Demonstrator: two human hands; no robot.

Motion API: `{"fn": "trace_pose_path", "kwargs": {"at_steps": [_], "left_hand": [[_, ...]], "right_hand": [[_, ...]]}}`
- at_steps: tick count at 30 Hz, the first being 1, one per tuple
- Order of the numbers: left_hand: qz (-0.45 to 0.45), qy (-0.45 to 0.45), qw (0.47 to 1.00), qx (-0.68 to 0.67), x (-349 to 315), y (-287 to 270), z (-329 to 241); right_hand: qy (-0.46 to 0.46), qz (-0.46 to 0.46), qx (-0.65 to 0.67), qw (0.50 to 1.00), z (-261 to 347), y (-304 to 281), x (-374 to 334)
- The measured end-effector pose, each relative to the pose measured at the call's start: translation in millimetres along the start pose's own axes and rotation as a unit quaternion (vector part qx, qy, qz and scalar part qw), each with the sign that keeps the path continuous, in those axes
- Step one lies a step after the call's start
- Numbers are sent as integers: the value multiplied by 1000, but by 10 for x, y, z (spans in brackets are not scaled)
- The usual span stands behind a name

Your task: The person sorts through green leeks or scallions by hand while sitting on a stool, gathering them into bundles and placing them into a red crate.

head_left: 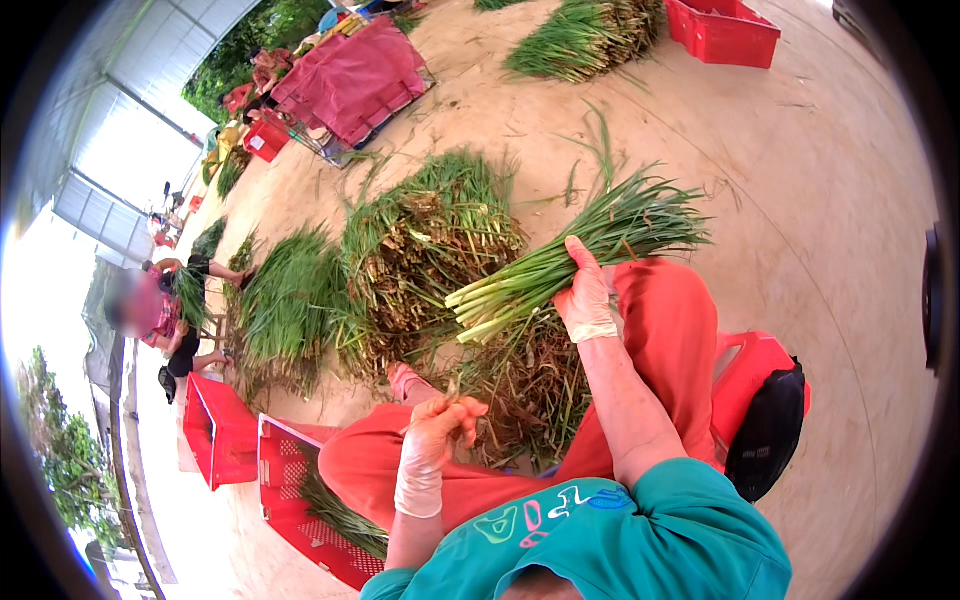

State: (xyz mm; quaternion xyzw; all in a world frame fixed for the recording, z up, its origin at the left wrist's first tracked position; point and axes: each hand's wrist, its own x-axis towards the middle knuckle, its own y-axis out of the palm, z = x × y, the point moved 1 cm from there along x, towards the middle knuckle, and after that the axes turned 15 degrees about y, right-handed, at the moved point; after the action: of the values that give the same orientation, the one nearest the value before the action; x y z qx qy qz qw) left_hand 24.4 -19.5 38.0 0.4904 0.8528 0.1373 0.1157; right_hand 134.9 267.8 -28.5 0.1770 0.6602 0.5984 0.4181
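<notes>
One green leafy bundle (541, 270) crosswise in the right hand (584, 295)

Rounded outline characters (532, 514) in green, pink, white and blue run across the front of the teal short-sleeved fabric shirt (610, 545), and faint pale print (748, 456), too small to read, marks the black soft-sided bag (768, 425).

From the right hand (585, 295), bare floor (825, 200) opens toward two o'clock, beyond the green bunch (635, 222); the right knee (672, 300) blocks three. From the left hand (437, 432), a large heap (430, 240) stands at twelve, a brown leaf pile (530, 390) at two, the left knee (350, 460) and perforated crate (283, 490) toward eight.
</notes>
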Motion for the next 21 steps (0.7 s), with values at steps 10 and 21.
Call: {"fn": "trace_pose_path", "kwargs": {"at_steps": [10, 21], "left_hand": [[-48, 53, 988, 134, 604, 240, 337], [166, -81, 770, 611, 69, -460, 575]], "right_hand": [[71, 39, -61, 995, -181, 98, -118], [-34, 65, -197, 978, 189, 248, -277]]}}
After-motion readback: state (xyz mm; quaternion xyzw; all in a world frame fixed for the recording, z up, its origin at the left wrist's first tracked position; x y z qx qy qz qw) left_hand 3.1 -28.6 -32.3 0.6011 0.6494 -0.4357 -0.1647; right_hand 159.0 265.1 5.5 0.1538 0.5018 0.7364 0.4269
